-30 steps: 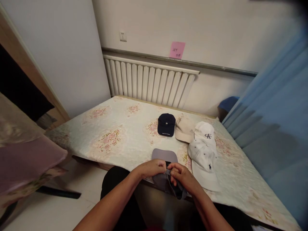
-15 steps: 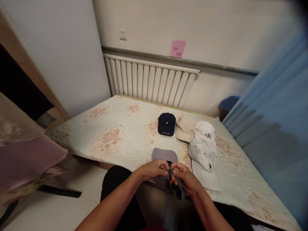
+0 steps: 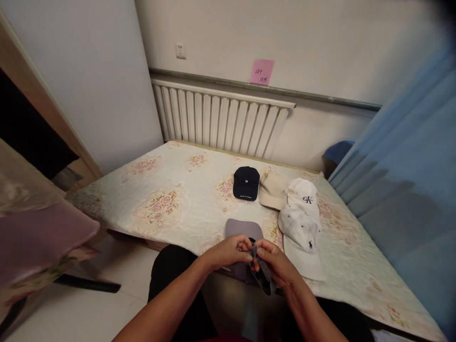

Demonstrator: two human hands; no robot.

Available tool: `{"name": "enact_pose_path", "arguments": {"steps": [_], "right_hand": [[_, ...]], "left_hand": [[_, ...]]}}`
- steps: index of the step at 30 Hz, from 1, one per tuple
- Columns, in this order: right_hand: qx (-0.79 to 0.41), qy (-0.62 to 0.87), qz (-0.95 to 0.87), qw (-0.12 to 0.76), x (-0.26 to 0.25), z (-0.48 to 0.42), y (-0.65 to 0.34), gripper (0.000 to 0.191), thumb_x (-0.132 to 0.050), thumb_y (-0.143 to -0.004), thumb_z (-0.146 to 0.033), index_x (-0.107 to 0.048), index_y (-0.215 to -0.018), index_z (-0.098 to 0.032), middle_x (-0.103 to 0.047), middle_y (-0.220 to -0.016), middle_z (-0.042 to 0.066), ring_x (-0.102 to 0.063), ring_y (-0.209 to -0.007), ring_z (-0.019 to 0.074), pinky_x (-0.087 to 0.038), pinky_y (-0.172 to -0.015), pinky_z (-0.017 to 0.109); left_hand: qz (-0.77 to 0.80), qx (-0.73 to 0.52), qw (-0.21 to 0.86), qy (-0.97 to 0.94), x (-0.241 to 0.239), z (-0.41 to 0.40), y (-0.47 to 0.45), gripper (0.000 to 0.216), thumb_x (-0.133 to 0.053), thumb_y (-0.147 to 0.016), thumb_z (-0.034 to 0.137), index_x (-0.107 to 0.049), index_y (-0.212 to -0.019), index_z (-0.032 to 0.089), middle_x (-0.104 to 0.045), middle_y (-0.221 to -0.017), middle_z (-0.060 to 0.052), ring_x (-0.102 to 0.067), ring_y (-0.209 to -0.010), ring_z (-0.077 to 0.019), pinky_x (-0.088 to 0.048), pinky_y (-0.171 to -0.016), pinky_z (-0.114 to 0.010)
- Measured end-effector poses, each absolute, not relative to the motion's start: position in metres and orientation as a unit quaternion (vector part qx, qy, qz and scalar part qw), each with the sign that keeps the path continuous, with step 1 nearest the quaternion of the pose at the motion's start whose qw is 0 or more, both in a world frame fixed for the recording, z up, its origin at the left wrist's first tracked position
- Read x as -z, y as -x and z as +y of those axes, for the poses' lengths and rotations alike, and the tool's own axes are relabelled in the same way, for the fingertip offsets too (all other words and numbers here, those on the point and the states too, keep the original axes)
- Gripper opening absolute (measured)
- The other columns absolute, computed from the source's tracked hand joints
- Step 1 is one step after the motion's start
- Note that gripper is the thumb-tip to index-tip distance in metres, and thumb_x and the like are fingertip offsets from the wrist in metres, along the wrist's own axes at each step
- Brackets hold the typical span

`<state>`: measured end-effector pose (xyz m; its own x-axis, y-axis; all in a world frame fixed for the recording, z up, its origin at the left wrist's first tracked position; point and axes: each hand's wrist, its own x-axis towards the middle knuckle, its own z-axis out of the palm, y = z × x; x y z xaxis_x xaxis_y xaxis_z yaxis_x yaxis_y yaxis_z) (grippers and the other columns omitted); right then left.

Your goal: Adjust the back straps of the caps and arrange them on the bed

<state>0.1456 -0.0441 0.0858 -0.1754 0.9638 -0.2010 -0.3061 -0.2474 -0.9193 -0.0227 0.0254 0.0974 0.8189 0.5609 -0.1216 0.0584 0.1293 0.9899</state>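
Observation:
A grey cap [image 3: 244, 228] is at the bed's near edge, its brim pointing away from me. My left hand [image 3: 233, 250] pinches one side of the cap's back strap. Facing it, my right hand [image 3: 270, 255] grips the strap's other side with thumb and fingers. The dark inside band [image 3: 262, 280] of the cap hangs below my right fingers. My fingers cover the strap's fastening. Beyond and to the right lie a navy cap [image 3: 246, 183], a beige cap [image 3: 272, 190], a white cap with black letters [image 3: 302, 192] and a white cap with a small dark emblem [image 3: 302, 232].
The caps rest on a bed with a flowered cover [image 3: 185, 209]. A radiator [image 3: 221, 118] runs along the wall behind it, under a pink note [image 3: 262, 72]. A blue curtain [image 3: 402, 152] hangs at the right. Draped fabric [image 3: 46, 242] is at the left.
Both hands stay at the strap, with only slight finger movement. The view has shifted very slightly. The other caps lie as before.

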Motion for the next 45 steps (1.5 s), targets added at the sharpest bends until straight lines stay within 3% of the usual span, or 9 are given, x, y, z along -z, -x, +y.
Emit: {"name": "enact_pose_path", "arguments": {"steps": [6,28,39,45], "right_hand": [[-0.663,0.427,-0.346,0.508,-0.083,-0.043,-0.144,0.028,-0.071,-0.068,-0.04,-0.052,-0.076,-0.021,-0.058,-0.059,-0.004,-0.053,-0.048,0.0102,-0.04,-0.049,0.022],[-0.672,0.425,-0.348,0.496,-0.086,-0.045,-0.141,0.023,-0.071,-0.07,-0.035,-0.056,-0.075,-0.018,-0.05,-0.054,-0.006,-0.039,-0.046,0.0056,-0.029,-0.045,0.018],[-0.663,0.451,-0.366,0.473,-0.095,-0.048,-0.135,0.024,-0.072,-0.066,-0.036,-0.057,-0.071,-0.018,-0.054,-0.057,-0.005,-0.046,-0.05,0.0069,-0.033,-0.047,0.019],[-0.671,0.453,-0.396,0.433,-0.094,-0.051,-0.134,0.024,-0.067,-0.072,-0.038,-0.054,-0.079,-0.019,-0.067,-0.066,0.001,-0.064,-0.062,0.0154,-0.043,-0.059,0.025]], "left_hand": [[0.276,-0.251,0.613,-0.696,-0.101,0.012,0.015,0.023,-0.069,-0.062,0.021,-0.057,-0.082,0.017,-0.056,-0.068,0.003,-0.052,-0.068,-0.0119,-0.037,-0.062,-0.023],[0.237,-0.192,0.617,-0.725,-0.102,0.018,0.027,0.022,-0.058,-0.067,0.017,-0.059,-0.089,0.017,-0.058,-0.079,0.002,-0.052,-0.072,-0.0105,-0.039,-0.065,-0.022],[0.233,-0.152,0.576,-0.769,-0.107,0.023,0.037,0.023,-0.059,-0.067,0.019,-0.06,-0.09,0.018,-0.06,-0.08,0.002,-0.053,-0.074,-0.0117,-0.04,-0.067,-0.022],[0.245,-0.128,0.564,-0.778,-0.109,0.024,0.04,0.022,-0.062,-0.066,0.023,-0.06,-0.088,0.017,-0.062,-0.077,0.002,-0.054,-0.071,-0.0119,-0.038,-0.061,-0.021]]}}
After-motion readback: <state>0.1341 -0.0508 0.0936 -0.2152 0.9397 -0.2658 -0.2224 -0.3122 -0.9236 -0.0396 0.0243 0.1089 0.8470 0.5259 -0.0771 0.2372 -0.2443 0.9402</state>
